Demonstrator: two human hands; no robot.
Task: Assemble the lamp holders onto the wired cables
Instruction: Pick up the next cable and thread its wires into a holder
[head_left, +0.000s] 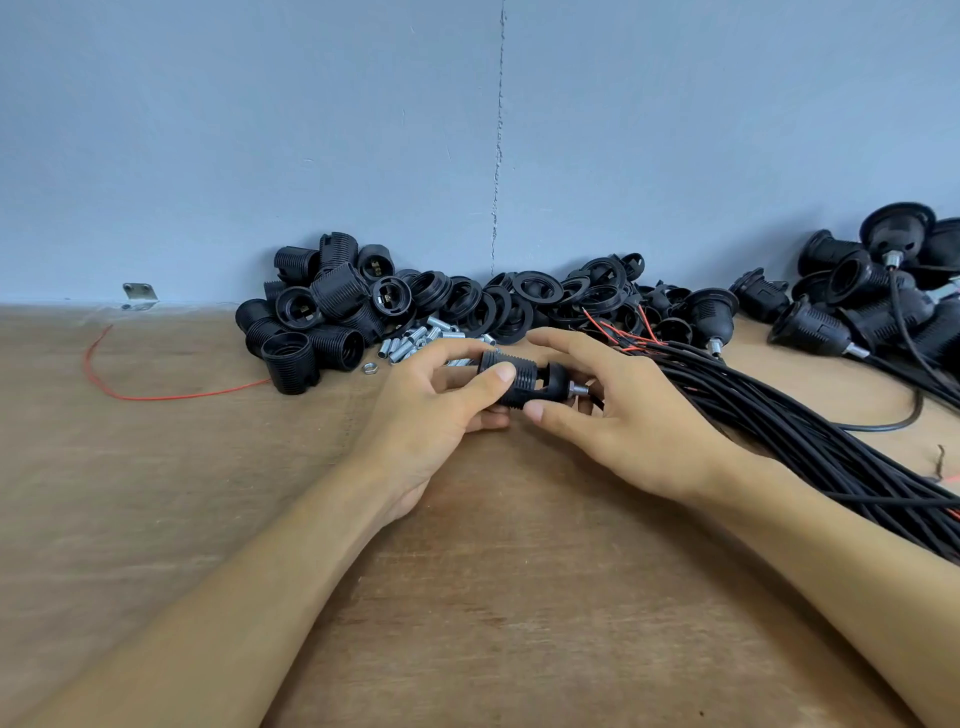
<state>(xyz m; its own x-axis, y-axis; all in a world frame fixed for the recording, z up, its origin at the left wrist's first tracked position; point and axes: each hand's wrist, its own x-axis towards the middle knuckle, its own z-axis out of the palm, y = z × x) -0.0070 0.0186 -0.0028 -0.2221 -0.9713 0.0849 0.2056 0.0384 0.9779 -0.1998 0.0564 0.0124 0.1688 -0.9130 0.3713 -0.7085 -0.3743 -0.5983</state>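
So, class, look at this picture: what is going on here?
A person is assembling a black lamp holder over a wooden table. The left hand grips the threaded barrel, and the right hand holds the cap with its metal nipple. The two parts are lined up, with a gap showing between them. A bundle of black cables lies to the right. Spare barrels, rings and metal tubes are piled by the wall.

Open passage: bare table (493, 597) at front and left, crossed only by a thin red wire (156, 397). Blocked: holder shells (311, 322), rings (524, 296) and metal tubes (410, 345) heaped along the wall (363, 130); cable bundle (805, 441) across the right side; assembled holders (857, 301) far right.
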